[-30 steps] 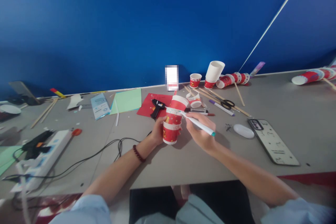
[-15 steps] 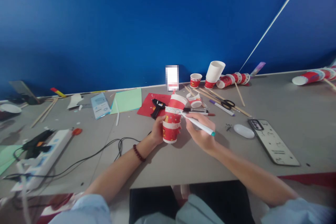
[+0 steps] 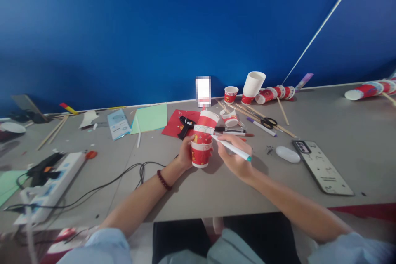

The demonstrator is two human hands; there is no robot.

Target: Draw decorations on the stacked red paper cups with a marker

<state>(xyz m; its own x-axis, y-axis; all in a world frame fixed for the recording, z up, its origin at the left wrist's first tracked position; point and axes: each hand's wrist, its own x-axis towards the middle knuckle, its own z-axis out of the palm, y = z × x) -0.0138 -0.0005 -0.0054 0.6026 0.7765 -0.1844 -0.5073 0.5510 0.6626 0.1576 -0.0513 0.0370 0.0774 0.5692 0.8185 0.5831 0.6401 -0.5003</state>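
Observation:
A stack of red and white paper cups stands on the grey table in front of me. My left hand is closed round its left side and wears a dark bead bracelet at the wrist. My right hand grips a white marker with a teal end. The marker's tip touches the middle cup of the stack on its right side.
Behind the stack lie a black glue gun, red card, green paper, pens, scissors and more red cups. A phone and white case lie right. A power strip with cables lies left.
The cup stack and both hands have shifted slightly up and away from me. The marker stays at the stack's right side.

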